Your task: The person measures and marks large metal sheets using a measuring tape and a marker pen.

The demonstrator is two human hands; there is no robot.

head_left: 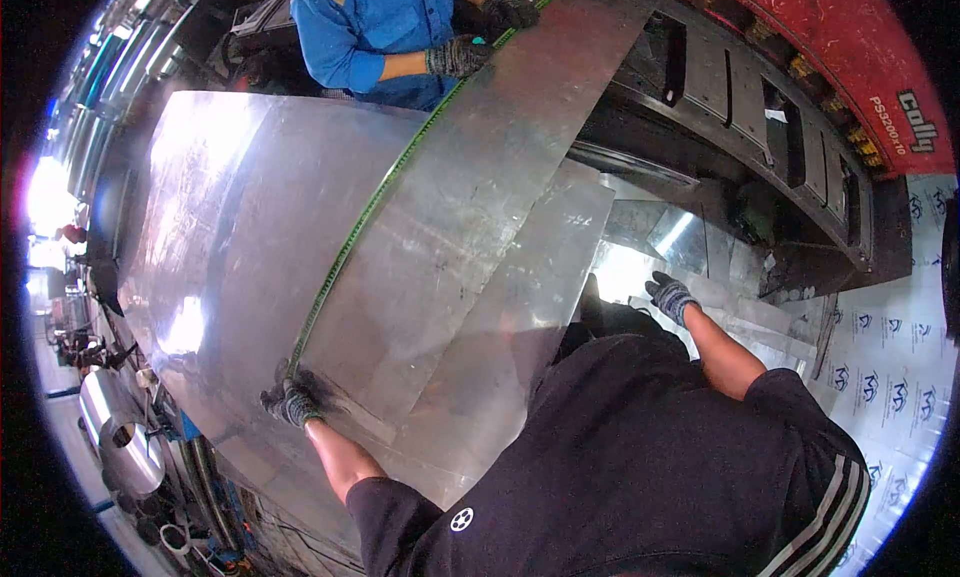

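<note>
My left hand (290, 399), in a dark knit glove, is closed on the near end of a green tape measure (352, 239). The tape runs in a long curve across a large grey metal sheet (270, 217) up to a co-worker's gloved hands at the far edge. Off to my right, my right hand (672, 295), gloved too, holds nothing that I can see; its fingers look apart. It hovers close to shiny metal pieces beyond the sheet's right side. A narrower metal sheet (535, 247) lies along the right part of the large one.
Across the sheet stands a co-worker in a blue shirt (375, 27). A red machine (880, 67) with a dark slotted bed (720, 82) rises at the upper right. A metal roll (122, 432) stands at the lower left. Printed white film (890, 367) covers a surface on the right.
</note>
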